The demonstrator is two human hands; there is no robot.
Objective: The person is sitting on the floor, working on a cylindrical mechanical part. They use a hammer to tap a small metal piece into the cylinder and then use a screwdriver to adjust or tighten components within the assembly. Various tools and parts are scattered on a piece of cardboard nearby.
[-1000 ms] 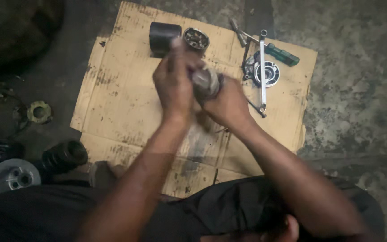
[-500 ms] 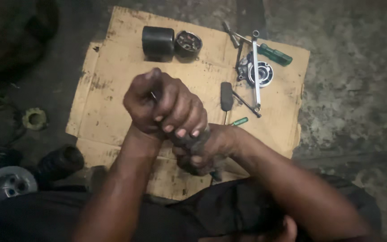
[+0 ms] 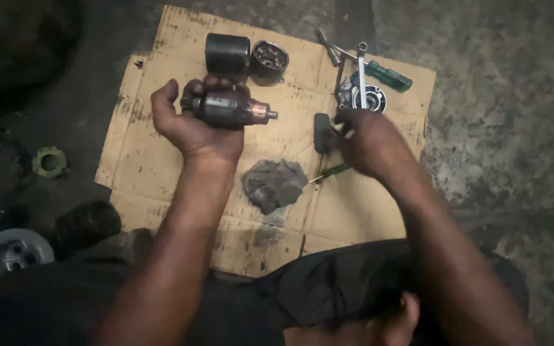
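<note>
1. Left hand (image 3: 190,125): grip closed around an armature (image 3: 229,109), held above the cardboard (image 3: 155,173). Fingers cover its far end; only the shaft tip shows.
2. Right hand (image 3: 370,141): reaches to the tools by a dark handle (image 3: 321,132). Whether its grip is closed on anything cannot be told; the fingertips are blurred.
3. A grey rag (image 3: 274,184) lies between the forearms, partly covering a green screwdriver (image 3: 331,172).
4. Cardboard lies on a stained concrete floor (image 3: 501,96). Dim light obscures the parts at left; a pulley (image 3: 11,250) is cut off.
</note>
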